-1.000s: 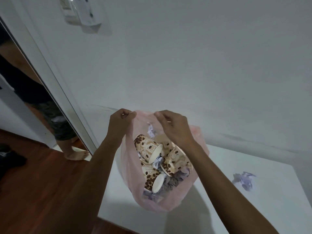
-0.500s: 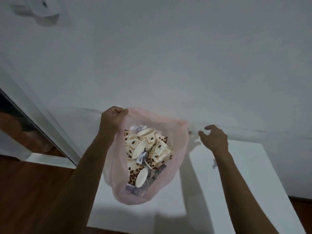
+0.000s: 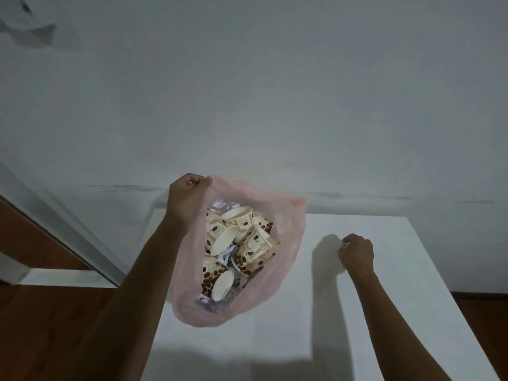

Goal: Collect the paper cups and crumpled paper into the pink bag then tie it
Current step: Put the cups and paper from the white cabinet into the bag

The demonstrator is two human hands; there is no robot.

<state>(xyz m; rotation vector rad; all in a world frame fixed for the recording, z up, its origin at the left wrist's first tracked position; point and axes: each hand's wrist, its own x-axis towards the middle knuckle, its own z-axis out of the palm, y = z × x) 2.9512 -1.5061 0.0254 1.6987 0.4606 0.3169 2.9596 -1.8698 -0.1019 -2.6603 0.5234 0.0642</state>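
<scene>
A thin pink bag (image 3: 286,259) hangs open above the white table (image 3: 275,342), and my left hand (image 3: 187,198) pinches its rim at the top left. Inside lie several paper cups (image 3: 247,243) printed with coffee beans, mixed with bits of crumpled paper (image 3: 228,251). To the right, my right hand (image 3: 357,251) is down on the table with its fingers curled round a crumpled paper (image 3: 342,245), of which only a pale sliver shows.
A pale wall rises right behind the table. A door frame (image 3: 55,224) runs diagonally at the left over a wooden floor (image 3: 41,325). Dark floor shows past the table's right edge.
My right hand left the bag's rim, swung right and came down on the crumpled paper on the table. My left hand kept hold of the bag, whose mouth fell open wider.
</scene>
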